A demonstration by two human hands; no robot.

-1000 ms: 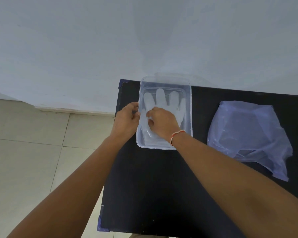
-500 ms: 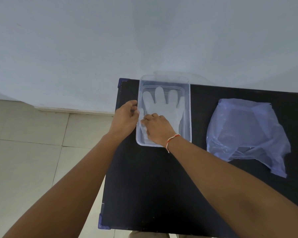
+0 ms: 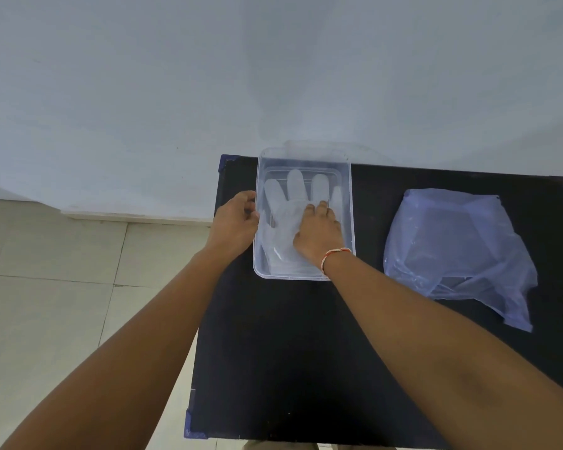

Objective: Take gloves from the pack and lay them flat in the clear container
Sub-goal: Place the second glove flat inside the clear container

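The translucent white disposable glove (image 3: 286,219) is laid fingers-far inside the clear rectangular plastic container (image 3: 347,203) on the black table (image 3: 290,352). The container's left rim is gripped by left hand (image 3: 236,222), fingers curled, likely to steady it. The glove is pressed flat by right hand (image 3: 319,233), fingers extended, gripping nothing. The crumpled bluish plastic pack (image 3: 455,251) lies well right.

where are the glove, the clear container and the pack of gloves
glove (image 3: 295,186): head view, on its middle finger
clear container (image 3: 350,203): head view, on its right wall
pack (image 3: 452,241): head view, on its middle
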